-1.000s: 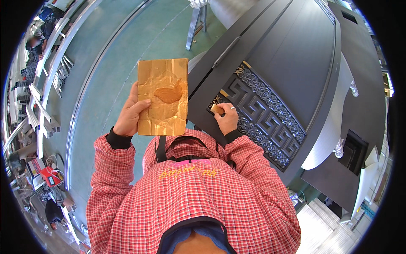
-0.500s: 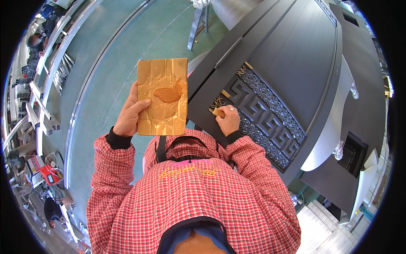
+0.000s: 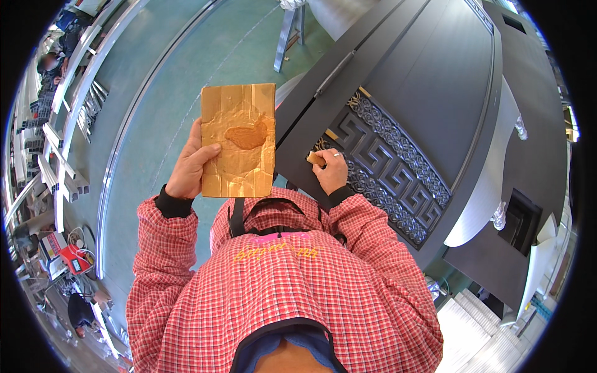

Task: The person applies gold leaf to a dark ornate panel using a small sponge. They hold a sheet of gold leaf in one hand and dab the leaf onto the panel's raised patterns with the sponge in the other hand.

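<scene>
Dark door panel (image 3: 435,81) lay under your right hand (image 3: 329,172), carved band (image 3: 393,168) mostly to that hand's right. Left hand (image 3: 190,163) gripped gold-smeared cardboard (image 3: 236,101) by its left edge; tilting could've run the wet-looking puddle (image 3: 245,135). Right pinched a sponge-like block (image 3: 314,159) at its fingertips; overloading or slipping could've smudged the panel.

a creased, gold-coated cardboard rectangle (image 3: 236,158), bearing a glossy orange-gold patch (image 3: 245,135), is held toward ten o'clock of the view. toward three o'clock from it, a small tan block (image 3: 316,160) is pinched at the dark carved panel (image 3: 398,177), gold-touched from nine to eleven o'clock.
</scene>
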Available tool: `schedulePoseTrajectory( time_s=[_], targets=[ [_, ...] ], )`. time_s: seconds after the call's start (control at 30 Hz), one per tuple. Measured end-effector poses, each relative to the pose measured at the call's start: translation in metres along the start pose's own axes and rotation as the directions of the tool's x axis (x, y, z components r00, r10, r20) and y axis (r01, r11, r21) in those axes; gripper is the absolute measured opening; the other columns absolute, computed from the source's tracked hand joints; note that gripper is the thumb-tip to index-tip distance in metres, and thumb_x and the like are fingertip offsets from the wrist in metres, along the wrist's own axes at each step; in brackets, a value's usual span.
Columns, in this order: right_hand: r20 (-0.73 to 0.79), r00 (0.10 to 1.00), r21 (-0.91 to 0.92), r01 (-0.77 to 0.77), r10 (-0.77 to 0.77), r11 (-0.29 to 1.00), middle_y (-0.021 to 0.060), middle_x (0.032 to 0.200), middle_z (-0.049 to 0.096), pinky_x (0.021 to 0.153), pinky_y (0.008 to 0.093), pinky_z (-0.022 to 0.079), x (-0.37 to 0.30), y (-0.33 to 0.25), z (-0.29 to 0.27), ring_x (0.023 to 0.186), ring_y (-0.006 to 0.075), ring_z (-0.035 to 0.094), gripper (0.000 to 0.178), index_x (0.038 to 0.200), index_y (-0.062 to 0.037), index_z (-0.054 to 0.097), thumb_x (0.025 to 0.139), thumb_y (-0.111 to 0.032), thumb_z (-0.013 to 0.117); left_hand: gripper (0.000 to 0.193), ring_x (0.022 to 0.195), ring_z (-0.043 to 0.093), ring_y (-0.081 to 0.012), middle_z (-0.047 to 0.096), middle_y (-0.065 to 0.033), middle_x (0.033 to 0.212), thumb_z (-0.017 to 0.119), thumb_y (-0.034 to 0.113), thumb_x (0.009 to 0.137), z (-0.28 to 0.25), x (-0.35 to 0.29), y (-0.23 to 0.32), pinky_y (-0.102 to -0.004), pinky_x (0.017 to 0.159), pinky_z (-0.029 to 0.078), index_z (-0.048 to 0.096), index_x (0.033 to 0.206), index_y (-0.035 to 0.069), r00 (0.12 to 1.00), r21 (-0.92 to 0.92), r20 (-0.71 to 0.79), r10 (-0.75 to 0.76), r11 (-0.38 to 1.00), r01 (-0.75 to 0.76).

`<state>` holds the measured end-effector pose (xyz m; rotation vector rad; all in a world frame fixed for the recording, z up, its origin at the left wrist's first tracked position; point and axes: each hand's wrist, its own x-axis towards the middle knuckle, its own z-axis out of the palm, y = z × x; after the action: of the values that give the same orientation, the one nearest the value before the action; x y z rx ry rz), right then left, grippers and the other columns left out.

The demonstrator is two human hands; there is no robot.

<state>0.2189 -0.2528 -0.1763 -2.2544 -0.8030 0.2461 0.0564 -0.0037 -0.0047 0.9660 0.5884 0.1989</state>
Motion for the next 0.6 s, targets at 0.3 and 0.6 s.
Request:
schedulePoseTrajectory(
  time_s=[0.3, 0.6],
  targets=[
    [0.070, 0.998, -0.028, -0.001, 0.003, 1.000, 0.0075, 0.090, 0.060, 0.078, 0.0396, 0.048, -0.013, 0.016, -0.024, 0.088, 0.0300, 0.057, 0.019, 0.087, -0.0085, 0.066, 0.068, -0.006, 0.067, 0.064, 0.123, 0.048, -0.0200, 0.040, -0.0117, 0.141, 0.041, -0.004, 0.091, 0.001, 0.001, -0.002, -0.0345, 0.099, 0.045, 0.014, 0.148, 0.007, 0.999, 0.007, 0.031, -0.012, 1.000, 0.011],
    [0.113, 0.993, -0.042, -0.012, 0.017, 0.999, 0.0087, 0.089, 0.060, 0.078, 0.0395, 0.048, -0.029, 0.034, -0.046, 0.089, 0.0308, 0.057, 0.021, 0.088, -0.0070, 0.066, 0.067, -0.006, 0.066, 0.063, 0.122, 0.049, -0.0206, 0.040, -0.0117, 0.141, 0.041, -0.005, 0.090, 0.011, -0.001, -0.007, -0.0355, 0.098, 0.047, 0.016, 0.147, 0.008, 0.998, 0.003, 0.056, -0.011, 1.000, 0.011]
  ],
)
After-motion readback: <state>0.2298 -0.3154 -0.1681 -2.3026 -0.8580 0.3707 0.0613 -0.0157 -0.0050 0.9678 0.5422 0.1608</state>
